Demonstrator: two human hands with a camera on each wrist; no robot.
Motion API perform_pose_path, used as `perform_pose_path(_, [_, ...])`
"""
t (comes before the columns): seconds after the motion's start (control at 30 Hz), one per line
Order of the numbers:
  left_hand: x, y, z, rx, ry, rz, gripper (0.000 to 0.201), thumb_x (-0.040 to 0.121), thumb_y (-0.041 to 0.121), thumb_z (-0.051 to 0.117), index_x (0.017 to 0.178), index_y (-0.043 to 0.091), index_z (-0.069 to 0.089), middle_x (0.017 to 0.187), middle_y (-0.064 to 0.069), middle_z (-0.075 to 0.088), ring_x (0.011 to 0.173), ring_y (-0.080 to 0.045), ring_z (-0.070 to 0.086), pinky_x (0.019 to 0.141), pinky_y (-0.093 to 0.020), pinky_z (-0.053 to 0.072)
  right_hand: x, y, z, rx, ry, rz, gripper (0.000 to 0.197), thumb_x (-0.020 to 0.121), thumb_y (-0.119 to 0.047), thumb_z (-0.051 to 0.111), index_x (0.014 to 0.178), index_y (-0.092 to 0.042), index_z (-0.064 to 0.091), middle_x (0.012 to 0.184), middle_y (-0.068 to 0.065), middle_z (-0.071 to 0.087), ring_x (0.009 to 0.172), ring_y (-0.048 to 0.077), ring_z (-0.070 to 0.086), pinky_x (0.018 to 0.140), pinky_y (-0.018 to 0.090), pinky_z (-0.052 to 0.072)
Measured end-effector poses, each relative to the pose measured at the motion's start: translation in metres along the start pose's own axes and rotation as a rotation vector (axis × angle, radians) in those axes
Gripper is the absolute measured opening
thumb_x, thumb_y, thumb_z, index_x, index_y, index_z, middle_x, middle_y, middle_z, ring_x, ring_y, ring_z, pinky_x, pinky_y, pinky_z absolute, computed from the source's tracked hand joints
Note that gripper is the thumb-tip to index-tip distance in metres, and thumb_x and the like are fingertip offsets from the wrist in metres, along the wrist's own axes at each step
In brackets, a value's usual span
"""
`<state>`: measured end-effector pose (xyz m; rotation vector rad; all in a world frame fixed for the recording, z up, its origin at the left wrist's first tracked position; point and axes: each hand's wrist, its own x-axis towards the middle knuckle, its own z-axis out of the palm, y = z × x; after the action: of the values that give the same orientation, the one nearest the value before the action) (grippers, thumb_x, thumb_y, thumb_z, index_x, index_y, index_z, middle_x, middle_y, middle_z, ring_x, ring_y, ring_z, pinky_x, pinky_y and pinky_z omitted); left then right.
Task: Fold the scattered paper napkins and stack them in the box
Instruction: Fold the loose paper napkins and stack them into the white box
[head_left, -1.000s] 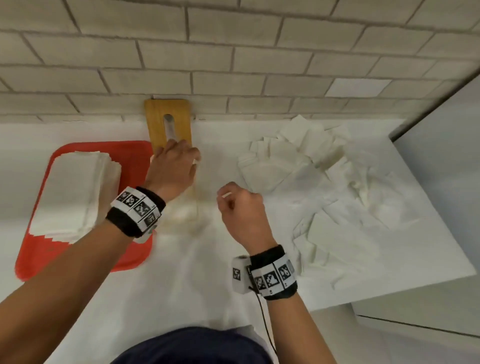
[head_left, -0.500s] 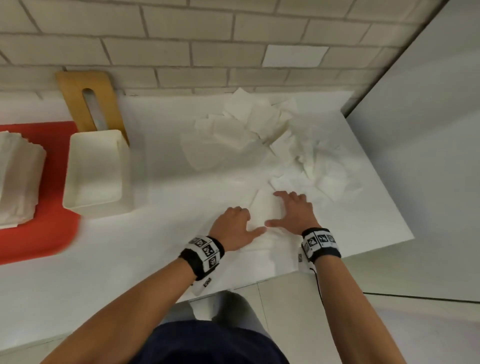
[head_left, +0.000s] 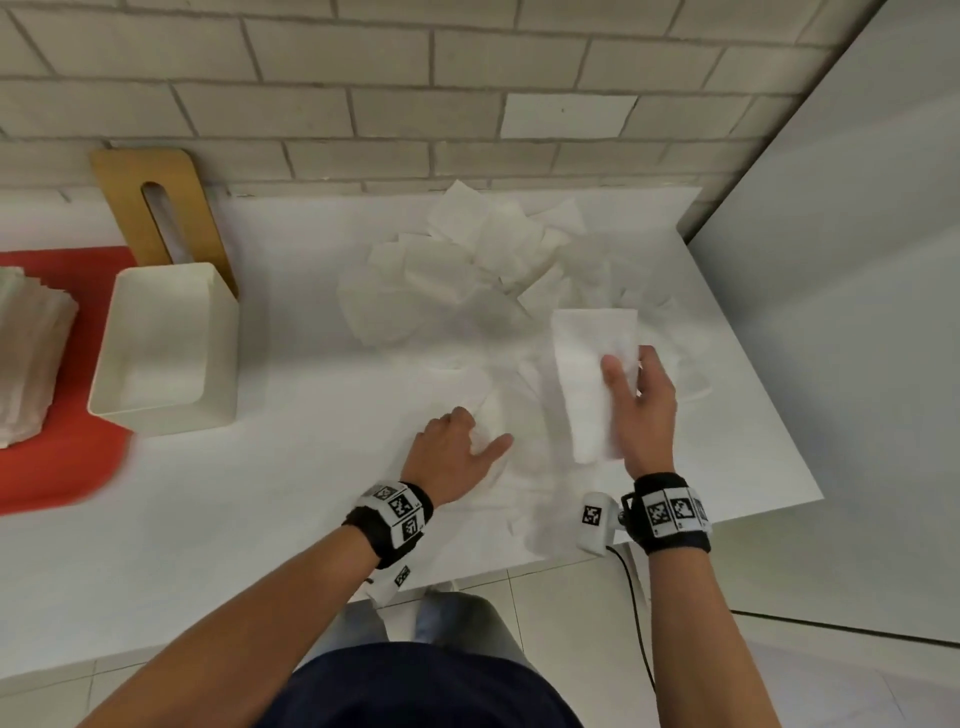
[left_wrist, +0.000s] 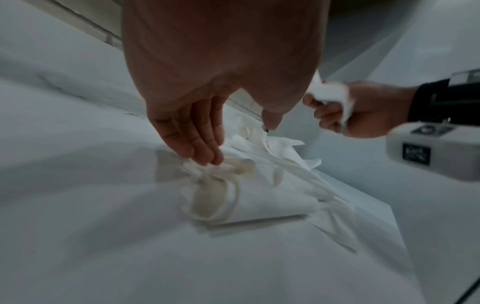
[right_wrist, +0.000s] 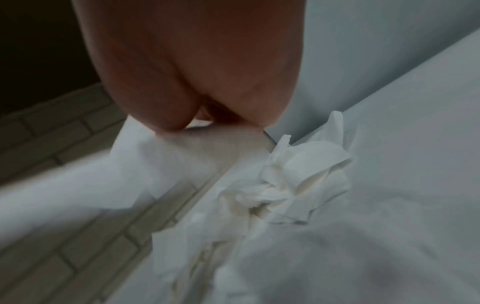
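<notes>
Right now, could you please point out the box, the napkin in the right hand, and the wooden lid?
box (head_left: 218, 353): head view, right wall.
napkin (head_left: 582, 353): head view, upper middle of the sheet.
wooden lid (head_left: 130, 208): head view, left of its slot.

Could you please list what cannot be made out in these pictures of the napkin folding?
- Right hand, right wrist view: the palm fills the frame and hides its fingers; the held napkin is a blur here.
- Box, head view: glare washes out the inside, so its contents cannot be told.
- Red tray and its napkin stack, head view: cut off by the left edge.
</notes>
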<state>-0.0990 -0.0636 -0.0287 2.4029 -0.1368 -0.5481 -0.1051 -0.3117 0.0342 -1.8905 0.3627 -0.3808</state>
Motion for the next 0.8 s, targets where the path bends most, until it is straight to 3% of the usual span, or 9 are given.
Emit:
perform_pose_path(0.13, [0.004,0.029,0.024,0.144,-0.026,-0.068,0.117,0.076,0.083,0.071,0.154,0.005,0.031,0.144,-0.019,0.036,0.127,-0.039,0.043,0.111,-0.048,0.044,0.002,-0.014,-0.012,0.211,0.078,0.084,0.019,0.108,-0.038,0.064,0.11,-0.019,0.066,0.112,0.007,0.078,0.1,0.023,0.075,0.083,0.04,0.061])
perform_pose_path(0.27, [0.027,0.031,0.034,0.018,0.04,-0.123,0.122,0.08,0.048,0.09,0.163,0.008,0.012,0.145,-0.023,0.033,0.127,-0.042,0.042,0.109,-0.047,0.042,0.01,0.017,-0.006,-0.246,-0.277,0.08,0.024,0.1,-0.052,0.07,0.096,-0.028,0.067,0.095,-0.019,0.075,0.089,0.007,0.071,0.082,0.032,0.055])
perform_pose_path(0.33, [0.043,0.023,0.032,-0.067,0.07,-0.147,0.111,0.079,0.032,0.093,0.161,0.007,0.023,0.143,-0.02,0.047,0.131,-0.041,0.046,0.111,-0.045,0.041,0.014,0.045,0.012,-0.526,-0.514,0.026,0.028,0.095,-0.051,0.077,0.093,-0.029,0.06,0.102,-0.012,0.065,0.096,0.015,0.063,0.084,0.032,0.045])
perform_pose_path(0.4, [0.054,0.017,0.029,-0.16,0.098,-0.116,0.082,0.08,0.018,0.088,0.15,0.011,0.046,0.133,-0.013,0.063,0.127,-0.035,0.058,0.105,-0.04,0.049,0.016,0.069,0.032,-0.698,-0.665,-0.046,0.036,0.091,-0.047,0.082,0.103,-0.018,0.065,0.135,-0.001,0.057,0.119,0.027,0.054,0.099,0.038,0.044])
perform_pose_path(0.5, [0.056,0.017,0.015,-0.288,0.15,-0.02,0.044,0.087,-0.001,0.075,0.129,0.012,0.068,0.108,-0.002,0.073,0.099,-0.02,0.071,0.085,-0.02,0.052,0.02,0.079,0.046,-0.771,-0.66,-0.073,0.045,0.084,-0.052,0.085,0.105,-0.015,0.069,0.149,-0.009,0.05,0.129,0.029,0.042,0.103,0.045,0.041])
perform_pose_path(0.57, [0.054,0.02,0.001,-0.279,0.18,0.048,0.033,0.089,-0.005,0.068,0.116,0.012,0.076,0.101,-0.001,0.073,0.089,-0.015,0.067,0.079,-0.017,0.05,0.021,0.074,0.05,-0.696,-0.638,-0.043,0.05,0.082,-0.053,0.087,0.116,-0.02,0.072,0.137,-0.008,0.06,0.131,0.028,0.041,0.105,0.045,0.039])
perform_pose_path(0.63, [0.052,0.018,-0.017,-0.275,0.174,0.11,0.022,0.093,0.0,0.069,0.105,0.014,0.08,0.103,-0.007,0.072,0.094,-0.023,0.068,0.082,-0.025,0.051,0.02,0.062,0.052,-0.514,-0.596,-0.041,0.047,0.081,-0.048,0.09,0.115,-0.02,0.072,0.118,-0.006,0.068,0.119,0.023,0.051,0.103,0.045,0.045])
perform_pose_path(0.73, [0.04,0.02,-0.053,-0.568,0.177,0.145,0.007,0.099,0.008,0.074,0.1,0.015,0.076,0.108,-0.014,0.073,0.101,-0.026,0.071,0.092,-0.036,0.057,0.016,0.029,0.053,-0.269,-0.495,-0.028,0.042,0.084,-0.047,0.09,0.091,-0.018,0.06,0.088,0.004,0.066,0.077,0.022,0.058,0.073,0.041,0.051])
perform_pose_path(0.8, [0.027,0.025,-0.079,-0.861,0.17,0.131,0.016,0.103,0.015,0.07,0.108,-0.001,0.07,0.107,-0.02,0.074,0.1,-0.027,0.072,0.089,-0.041,0.06,0.011,-0.003,0.059,-0.163,-0.482,-0.029,0.039,0.086,-0.046,0.089,0.09,-0.021,0.06,0.083,0.006,0.07,0.073,0.031,0.064,0.064,0.039,0.053])
